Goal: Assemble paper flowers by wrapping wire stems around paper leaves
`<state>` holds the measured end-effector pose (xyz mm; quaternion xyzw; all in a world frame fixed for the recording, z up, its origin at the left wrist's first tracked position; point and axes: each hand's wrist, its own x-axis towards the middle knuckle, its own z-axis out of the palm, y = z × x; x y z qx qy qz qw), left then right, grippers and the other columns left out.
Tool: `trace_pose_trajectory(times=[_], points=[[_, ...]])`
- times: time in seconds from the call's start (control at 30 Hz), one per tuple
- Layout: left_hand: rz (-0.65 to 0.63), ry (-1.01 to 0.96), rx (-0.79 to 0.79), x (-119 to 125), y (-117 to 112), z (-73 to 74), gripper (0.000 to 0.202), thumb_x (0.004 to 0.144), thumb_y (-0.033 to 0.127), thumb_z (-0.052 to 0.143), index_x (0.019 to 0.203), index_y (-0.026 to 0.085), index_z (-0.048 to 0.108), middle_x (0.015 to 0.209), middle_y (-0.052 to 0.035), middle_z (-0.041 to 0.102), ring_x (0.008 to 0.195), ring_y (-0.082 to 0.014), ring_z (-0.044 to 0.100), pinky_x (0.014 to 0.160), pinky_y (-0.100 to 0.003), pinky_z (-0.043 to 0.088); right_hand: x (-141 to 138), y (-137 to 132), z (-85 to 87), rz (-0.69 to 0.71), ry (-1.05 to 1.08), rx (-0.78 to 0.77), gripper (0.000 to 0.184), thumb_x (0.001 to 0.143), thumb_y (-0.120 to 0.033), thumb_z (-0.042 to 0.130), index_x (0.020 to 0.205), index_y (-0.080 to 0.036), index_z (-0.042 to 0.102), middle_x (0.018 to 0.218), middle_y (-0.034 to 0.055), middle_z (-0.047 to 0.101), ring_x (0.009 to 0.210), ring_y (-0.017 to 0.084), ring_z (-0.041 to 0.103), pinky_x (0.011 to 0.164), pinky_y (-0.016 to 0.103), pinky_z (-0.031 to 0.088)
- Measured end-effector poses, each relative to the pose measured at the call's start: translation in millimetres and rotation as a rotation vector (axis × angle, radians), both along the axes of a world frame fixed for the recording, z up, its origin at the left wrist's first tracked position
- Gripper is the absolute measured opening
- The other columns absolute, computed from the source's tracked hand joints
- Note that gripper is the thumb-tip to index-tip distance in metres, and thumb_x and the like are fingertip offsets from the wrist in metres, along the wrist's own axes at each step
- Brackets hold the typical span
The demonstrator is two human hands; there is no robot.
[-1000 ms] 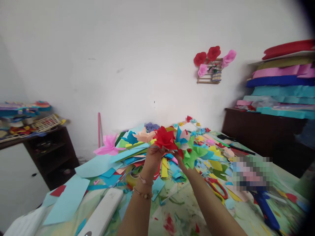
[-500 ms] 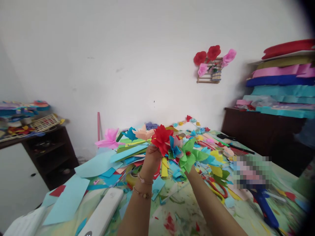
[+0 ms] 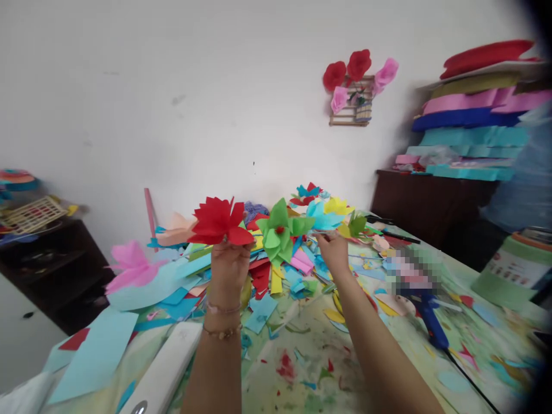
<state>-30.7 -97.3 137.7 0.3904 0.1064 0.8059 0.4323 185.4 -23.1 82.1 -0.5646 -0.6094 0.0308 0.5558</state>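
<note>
The left hand was closed around the base of a red paper flower, holding it upright above the near edge of the heap of paper scraps. 2 thin bracelets sat on that wrist. The right hand was out to the right, its fingers curled and drawn together as if pinching something thin. Whether it actually gripped anything could not be made out.

Half a second before, both hands had been pressed together at the middle, with the red flower and a green paper flower bunched into 1 cluster. The hands had since drawn well apart. The red flower had gone left with the left hand, and the green flower showed between the 2 hands, just beside the red one. It was unclear whether a hand supported it or it rested on the heap. The cluster therefore appeared to have been separated rather than joined.

A pink paper flower lay at the far left of the table. A white device sat at the near left, and a blue glue gun was to the right. On the far wall hung a small wooden rack of red and pink flowers, with rolls of coloured paper stacked at the far right.
</note>
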Motion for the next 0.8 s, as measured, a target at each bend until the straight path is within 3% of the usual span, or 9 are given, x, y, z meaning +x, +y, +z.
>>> trace_pose_trajectory(times=[0.07,0.17,0.27,0.37,0.53,0.67,0.8], points=[[0.011,0.023,0.021,1,-4,2.8,0.028,0.05,0.011,0.083,0.071,0.018,0.065,0.075,0.0022,0.067,0.07,-0.0091,0.062,0.063,-0.015,0.051,8,0,0.9,-0.053,-0.042,-0.002,0.032,0.085,-0.032,0.047,0.079,-0.013,0.072,0.069,0.0098,0.068,0.066,0.022,0.059,0.06,0.03,0.042],[0.048,0.045,0.045,7,-6,4.7,0.027,0.049,0.012,0.084,0.069,0.017,0.065,0.072,0.0028,0.066,0.07,-0.0098,0.061,0.065,-0.016,0.051,6,-1,-1.3,-0.046,-0.145,-0.005,0.032,0.087,-0.028,0.043,0.085,-0.014,0.072,0.083,0.0138,0.069,0.083,0.026,0.059,0.072,0.034,0.042],[0.06,0.049,0.062,14,-4,3.8,0.028,0.05,0.016,0.085,0.07,0.019,0.065,0.073,0.0033,0.065,0.071,-0.0108,0.062,0.064,-0.017,0.052,-10,-2,-9.9,0.065,-0.268,-0.038,0.03,0.087,-0.019,0.043,0.096,-0.017,0.072,0.099,0.0124,0.068,0.096,0.024,0.057,0.081,0.033,0.041],[0.081,0.061,0.043,16,-3,0.7,0.028,0.05,0.02,0.086,0.069,0.02,0.064,0.075,0.003,0.066,0.067,-0.0106,0.061,0.062,-0.018,0.053,-36,-4,-26.4,0.202,-0.375,-0.101,0.029,0.084,-0.016,0.047,0.098,-0.021,0.072,0.101,0.0098,0.068,0.097,0.023,0.058,0.08,0.029,0.043],[0.109,0.135,-0.009,4,-4,-3.3,0.011,0.072,0.015,0.073,0.075,0.019,0.063,0.088,-0.0032,0.069,0.086,-0.0164,0.063,0.079,-0.026,0.053,-70,-3,-50.5,0.367,-0.45,-0.196,0.031,0.077,-0.014,0.056,0.1,-0.026,0.072,0.103,0.0037,0.069,0.092,0.018,0.062,0.077,0.024,0.046],[0.13,0.135,0.008,-5,-4,-1.0,0.012,0.074,0.013,0.071,0.079,0.021,0.063,0.092,-0.0018,0.069,0.092,-0.0153,0.063,0.084,-0.024,0.052,-43,13,-51.1,0.263,-0.369,-0.232,0.041,0.079,-0.006,0.047,0.109,-0.023,0.069,0.121,0.006,0.062,0.108,0.018,0.057,0.092,0.027,0.043],[0.11,0.055,0.084,-7,0,2.8,0.015,0.069,0.026,0.077,0.074,0.024,0.063,0.088,0.0024,0.068,0.085,-0.0126,0.064,0.077,-0.021,0.054,20,31,-57.2,0.03,-0.242,-0.332,0.04,0.079,-0.002,0.047,0.11,-0.017,0.067,0.109,0.0126,0.066,0.108,0.024,0.057,0.094,0.036,0.041]])
